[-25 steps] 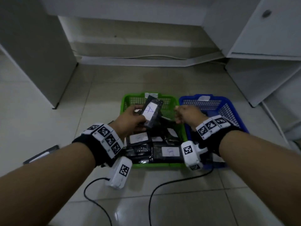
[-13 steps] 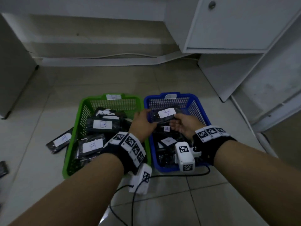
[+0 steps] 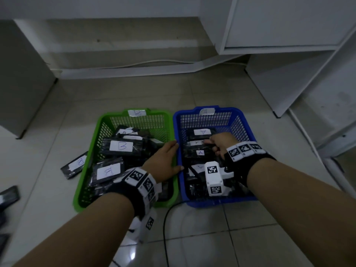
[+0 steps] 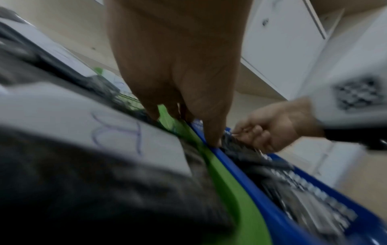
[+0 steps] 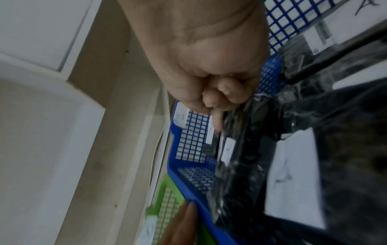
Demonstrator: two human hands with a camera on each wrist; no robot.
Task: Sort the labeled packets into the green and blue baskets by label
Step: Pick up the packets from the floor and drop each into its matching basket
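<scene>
Several black plastic packets with white paper labels marked A (image 3: pixel 200 152) lie in the blue plastic mesh basket (image 3: pixel 236 114), and one of them, the packet with its label partly covered (image 3: pixel 195 143), is under the right hand (image 3: pixel 219 144). The fingers (image 5: pixel 217 119) of this hand are curled, and they pinch the clear wrapping of that packet at its edge. The left hand (image 3: pixel 163 162) lies flat over the place where the two baskets touch, its fingers (image 4: pixel 213 132) straight and pressed together, the tips on the blue rim. The green plastic mesh basket (image 3: pixel 96 132) stands just beside the blue one, on its left, and it holds black packets with labels marked B (image 3: pixel 121 146). One more black packet with a white label (image 3: pixel 75 166) lies on the pale tiled floor (image 3: pixel 250 237), against the green basket's left wall. White cabinets (image 3: pixel 289 22) stand behind the baskets.
</scene>
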